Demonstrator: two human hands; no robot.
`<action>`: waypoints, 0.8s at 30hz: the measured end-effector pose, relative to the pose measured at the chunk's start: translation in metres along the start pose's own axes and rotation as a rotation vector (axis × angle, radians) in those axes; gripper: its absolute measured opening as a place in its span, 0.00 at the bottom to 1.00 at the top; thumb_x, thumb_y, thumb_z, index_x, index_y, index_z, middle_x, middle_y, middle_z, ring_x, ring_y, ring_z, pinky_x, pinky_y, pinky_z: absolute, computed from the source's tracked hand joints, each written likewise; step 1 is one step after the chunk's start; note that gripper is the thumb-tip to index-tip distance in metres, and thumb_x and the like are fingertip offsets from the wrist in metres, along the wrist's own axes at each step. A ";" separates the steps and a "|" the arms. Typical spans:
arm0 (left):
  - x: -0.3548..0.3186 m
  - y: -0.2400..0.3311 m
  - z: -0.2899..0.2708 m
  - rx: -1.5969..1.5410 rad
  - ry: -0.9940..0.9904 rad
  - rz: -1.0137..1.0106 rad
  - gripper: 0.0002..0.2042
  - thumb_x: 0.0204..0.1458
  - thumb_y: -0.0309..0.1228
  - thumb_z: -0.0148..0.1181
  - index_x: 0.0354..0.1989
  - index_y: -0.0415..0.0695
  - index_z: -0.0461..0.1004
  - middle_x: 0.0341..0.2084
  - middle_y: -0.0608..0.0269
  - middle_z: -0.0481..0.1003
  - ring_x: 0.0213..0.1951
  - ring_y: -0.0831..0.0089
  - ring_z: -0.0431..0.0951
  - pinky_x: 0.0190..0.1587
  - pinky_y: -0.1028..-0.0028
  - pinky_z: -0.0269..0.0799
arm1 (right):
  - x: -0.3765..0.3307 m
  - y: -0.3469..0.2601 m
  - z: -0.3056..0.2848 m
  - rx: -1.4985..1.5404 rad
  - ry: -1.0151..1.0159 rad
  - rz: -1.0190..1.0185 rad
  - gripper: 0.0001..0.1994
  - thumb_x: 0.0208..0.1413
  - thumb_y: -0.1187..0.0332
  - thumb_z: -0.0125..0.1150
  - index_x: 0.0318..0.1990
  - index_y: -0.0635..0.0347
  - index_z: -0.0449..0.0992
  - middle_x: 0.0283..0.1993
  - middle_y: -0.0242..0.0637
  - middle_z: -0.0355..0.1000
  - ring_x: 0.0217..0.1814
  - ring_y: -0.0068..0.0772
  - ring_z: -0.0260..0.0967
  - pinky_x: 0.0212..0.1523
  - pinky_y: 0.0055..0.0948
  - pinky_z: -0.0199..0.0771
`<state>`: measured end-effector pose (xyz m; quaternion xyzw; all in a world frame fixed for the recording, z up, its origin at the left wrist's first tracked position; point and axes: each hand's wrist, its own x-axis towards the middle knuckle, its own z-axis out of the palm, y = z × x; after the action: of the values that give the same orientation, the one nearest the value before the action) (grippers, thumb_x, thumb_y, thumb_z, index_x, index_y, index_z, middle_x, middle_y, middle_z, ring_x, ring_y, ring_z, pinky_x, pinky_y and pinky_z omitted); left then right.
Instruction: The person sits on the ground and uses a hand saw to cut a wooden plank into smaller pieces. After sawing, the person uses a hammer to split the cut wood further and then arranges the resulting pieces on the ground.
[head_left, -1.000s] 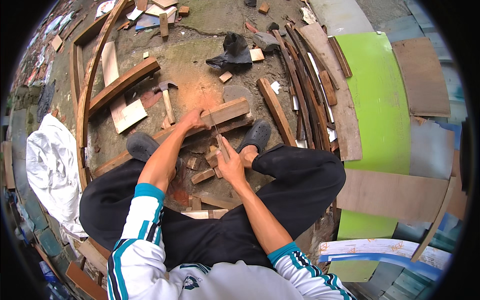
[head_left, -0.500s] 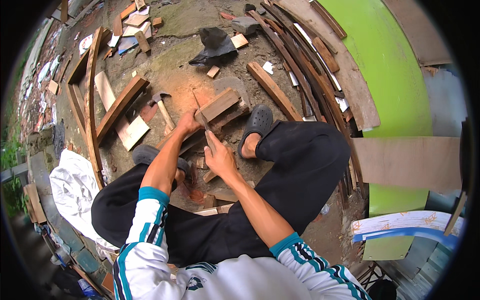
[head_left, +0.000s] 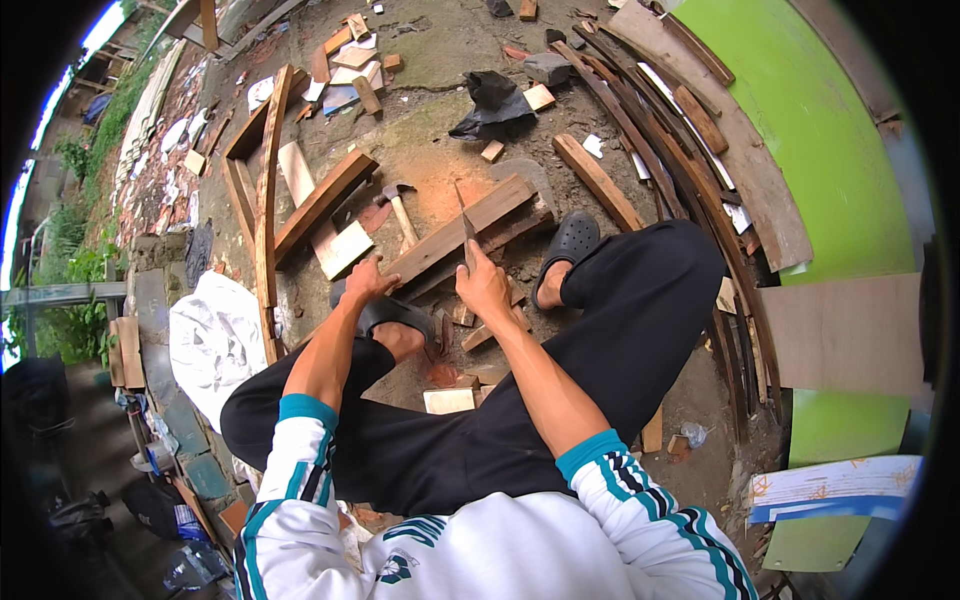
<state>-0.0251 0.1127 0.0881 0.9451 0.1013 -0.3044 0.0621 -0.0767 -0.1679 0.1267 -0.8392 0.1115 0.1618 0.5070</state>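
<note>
A long wooden beam point(head_left: 440, 240) lies aslant in front of me, propped on another piece of wood point(head_left: 515, 228) beneath it. My left hand point(head_left: 368, 280) grips the beam's near left end, its fingers partly hidden. In my right hand point(head_left: 484, 284) is a handsaw point(head_left: 466, 222), held by its handle, which the fingers mostly cover. The thin blade points away from me across the beam; whether its teeth touch the wood I cannot tell. Just beyond the beam, on the ground, rests a claw hammer point(head_left: 402, 212) with a pale wooden handle.
Sawdust point(head_left: 440, 190) covers the ground past the beam. Brown timbers point(head_left: 325, 205) lie to the left, near a white sack point(head_left: 220, 340). Long dark strips point(head_left: 650, 130) are stacked at the right beside a green panel point(head_left: 780, 140). Offcuts and a black plastic sheet point(head_left: 495, 105) lie farther off.
My left hand has moved from beside the saw blade to the beam's near left end. The right hand still holds the saw across the beam. The whole view has shifted, moving the scene rightward.
</note>
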 end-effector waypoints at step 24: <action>0.039 0.059 0.058 -0.081 0.217 0.183 0.47 0.37 0.47 0.78 0.68 0.45 0.63 0.59 0.45 0.68 0.62 0.48 0.67 0.64 0.55 0.64 | -0.009 0.047 -0.010 0.085 -0.033 -0.233 0.29 0.59 0.69 0.57 0.70 0.57 0.63 0.61 0.59 0.71 0.61 0.60 0.71 0.59 0.41 0.71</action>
<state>-0.0134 0.0510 0.0214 0.9745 0.0329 -0.1890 0.1161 -0.1000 -0.1983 0.0965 -0.8216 0.0119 0.1107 0.5590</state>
